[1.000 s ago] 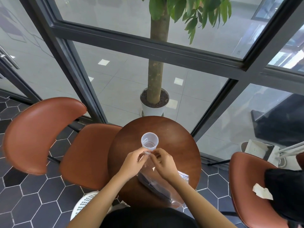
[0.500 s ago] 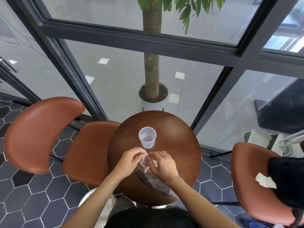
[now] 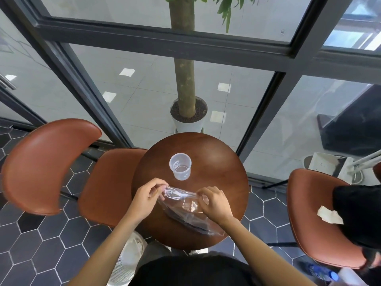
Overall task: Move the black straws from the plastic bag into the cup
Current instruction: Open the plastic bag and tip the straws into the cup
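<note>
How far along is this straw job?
Nothing is moved yet: the clear cup stands empty on the round table. The left hand and right hand pinch the plastic bag mouth apart. All the black straws remain inside.

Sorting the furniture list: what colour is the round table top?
Dark reddish-brown wood, seen best in the head view: the table top.

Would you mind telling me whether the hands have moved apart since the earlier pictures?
Yes. Against the cup, the left hand and right hand have spread sideways, stretching the plastic bag mouth open.
</note>
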